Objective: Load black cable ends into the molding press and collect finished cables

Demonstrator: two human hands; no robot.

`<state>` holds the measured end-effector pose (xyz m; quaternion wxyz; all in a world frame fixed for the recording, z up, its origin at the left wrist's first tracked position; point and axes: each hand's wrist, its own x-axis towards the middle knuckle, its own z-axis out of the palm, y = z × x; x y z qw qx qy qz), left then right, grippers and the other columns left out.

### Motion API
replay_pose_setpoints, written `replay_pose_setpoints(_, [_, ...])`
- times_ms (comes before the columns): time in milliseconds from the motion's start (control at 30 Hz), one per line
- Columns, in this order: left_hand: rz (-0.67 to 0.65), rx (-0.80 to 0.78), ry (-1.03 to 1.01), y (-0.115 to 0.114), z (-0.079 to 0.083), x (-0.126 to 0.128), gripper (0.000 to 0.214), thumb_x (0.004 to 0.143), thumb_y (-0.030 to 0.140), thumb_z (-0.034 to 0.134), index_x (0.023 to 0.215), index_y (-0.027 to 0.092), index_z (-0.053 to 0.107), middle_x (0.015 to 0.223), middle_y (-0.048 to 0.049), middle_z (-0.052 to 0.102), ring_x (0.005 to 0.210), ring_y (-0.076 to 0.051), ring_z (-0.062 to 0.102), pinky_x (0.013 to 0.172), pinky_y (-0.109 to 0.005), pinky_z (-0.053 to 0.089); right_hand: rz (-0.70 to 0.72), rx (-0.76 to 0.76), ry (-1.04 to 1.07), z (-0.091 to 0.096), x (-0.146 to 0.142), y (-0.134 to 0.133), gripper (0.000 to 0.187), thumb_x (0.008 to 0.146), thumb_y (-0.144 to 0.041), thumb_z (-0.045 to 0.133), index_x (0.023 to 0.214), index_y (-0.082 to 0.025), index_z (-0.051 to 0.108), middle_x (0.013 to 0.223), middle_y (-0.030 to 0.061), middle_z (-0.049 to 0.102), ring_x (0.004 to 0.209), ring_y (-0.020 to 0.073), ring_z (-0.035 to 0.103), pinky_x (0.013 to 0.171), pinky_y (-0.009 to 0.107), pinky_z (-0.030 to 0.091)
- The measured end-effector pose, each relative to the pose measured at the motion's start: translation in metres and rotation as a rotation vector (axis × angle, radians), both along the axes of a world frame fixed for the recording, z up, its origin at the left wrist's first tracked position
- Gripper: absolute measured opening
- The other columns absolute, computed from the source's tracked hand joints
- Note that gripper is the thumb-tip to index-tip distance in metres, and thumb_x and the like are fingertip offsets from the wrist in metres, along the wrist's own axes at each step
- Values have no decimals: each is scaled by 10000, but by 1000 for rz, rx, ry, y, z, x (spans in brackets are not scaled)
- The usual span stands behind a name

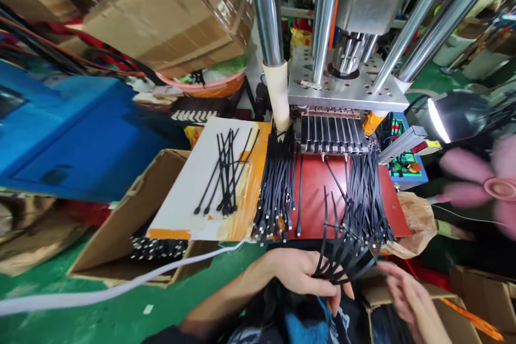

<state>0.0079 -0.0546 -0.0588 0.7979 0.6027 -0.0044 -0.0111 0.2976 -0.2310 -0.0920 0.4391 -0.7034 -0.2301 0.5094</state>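
My left hand (pixel 298 274) is closed around a fanned bunch of short black cables (pixel 334 263), held in front of the worktable's near edge. Their thin ends stick up over the red board, and the other ends bend to the right. My right hand (pixel 409 293) is just right of that bunch, fingers apart and partly stretched, with the index fingertip at or close to the cable ends; whether it touches them I cannot tell. Behind the hands, a thick pile of black cables (pixel 365 193) lies on the right of the red board (pixel 314 183), and another cable pile (pixel 278 183) on its left.
A press machine (pixel 346 91) with steel columns and a slotted mould (pixel 334 134) stands behind the board. More cables (pixel 228 177) lie on a white board (pixel 189 183) at left. Cardboard boxes (pixel 121 236) flank me. A lamp (pixel 459 113) and pink fan (pixel 495 188) are at right.
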Motion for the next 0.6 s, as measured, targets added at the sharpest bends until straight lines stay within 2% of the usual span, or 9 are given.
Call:
replay_pose_setpoints(67, [-109, 58, 12, 10, 3, -14, 639, 986, 719, 544, 1310, 197, 722, 965, -85, 761, 887, -239, 751, 826, -319, 609, 35, 70, 303, -7, -53, 28, 775, 722, -892, 693, 1167, -267, 804, 853, 110, 735, 546, 201, 603, 438, 309, 412])
replay_pose_setpoints(133, [-122, 114, 77, 16, 6, -34, 571, 981, 660, 601, 1310, 212, 734, 959, -80, 776, 819, -234, 766, 745, -301, 619, 82, 127, 485, -9, -89, 63, 785, 685, -910, 713, 1122, -265, 810, 916, 120, 764, 641, 229, 649, 505, 329, 487])
replay_pose_setpoints(200, [-43, 145, 167, 18, 8, -59, 506, 985, 613, 632, 1291, 226, 743, 909, -65, 789, 753, -219, 765, 687, -284, 613, 194, 133, 574, -5, -111, 97, 690, 705, -819, 792, 1105, -257, 810, 919, 103, 768, 681, 223, 656, 573, 330, 521])
replay_pose_setpoints(267, [109, 150, 260, 14, 12, -88, 446, 998, 595, 628, 1226, 237, 766, 871, -50, 797, 724, -203, 762, 666, -272, 603, 324, 103, 591, 5, -125, 128, 598, 750, -703, 846, 1128, -243, 802, 886, 71, 755, 662, 184, 631, 610, 311, 526])
replay_pose_setpoints(367, [454, 129, 356, 2, 20, -130, 397, 998, 577, 646, 1106, 228, 800, 903, -55, 809, 804, -206, 778, 726, -273, 605, 522, 116, 514, 32, -148, 181, 502, 798, -613, 863, 1103, -218, 806, 875, 49, 740, 659, 136, 591, 600, 257, 493])
replay_pose_setpoints(467, [916, 86, 371, -8, 23, -158, 422, 989, 539, 681, 1224, 199, 764, 1075, -99, 816, 942, -234, 786, 844, -318, 613, 795, 262, 383, 61, -189, 249, 490, 830, -638, 824, 995, -177, 800, 918, 60, 752, 635, 100, 527, 518, 217, 385])
replay_pose_setpoints(533, [1240, 69, 337, -7, 16, -169, 496, 964, 526, 710, 1317, 177, 717, 1197, -135, 795, 1018, -261, 783, 923, -372, 611, 961, 367, 256, 75, -227, 296, 534, 880, -673, 743, 983, -151, 779, 929, 56, 755, 597, 72, 471, 494, 208, 319])
replay_pose_setpoints(600, [1575, 75, 308, 0, 3, -175, 600, 896, 536, 768, 1358, 161, 688, 1321, -162, 752, 1162, -304, 752, 1054, -436, 576, 1053, 434, 128, 80, -267, 341, 553, 940, -656, 648, 1040, -124, 761, 950, 48, 752, 610, 60, 483, 527, 204, 324])
